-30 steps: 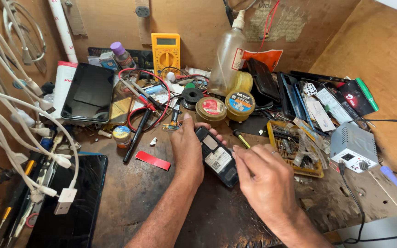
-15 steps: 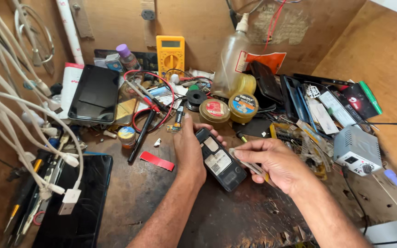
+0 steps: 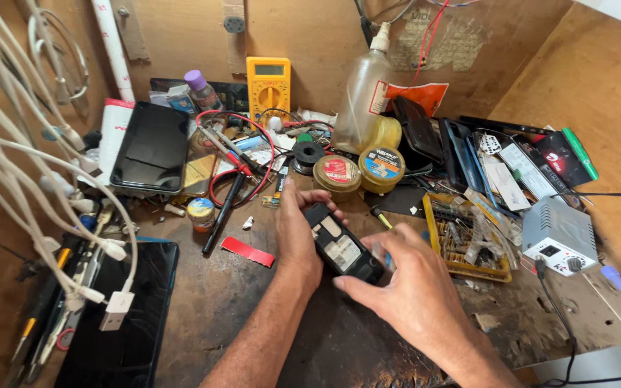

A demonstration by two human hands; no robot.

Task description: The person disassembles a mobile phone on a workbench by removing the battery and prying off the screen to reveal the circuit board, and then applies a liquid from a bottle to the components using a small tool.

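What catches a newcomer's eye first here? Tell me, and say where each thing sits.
At centre, the left hand and right hand grip a small black opened phone over the dark workbench. Behind them a yellow multimeter leans against the wooden back wall, and white charging cables hang down the left side.

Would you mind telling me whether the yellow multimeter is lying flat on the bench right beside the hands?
No, the yellow multimeter stands propped against the back wall, well behind the left hand that holds the opened phone.
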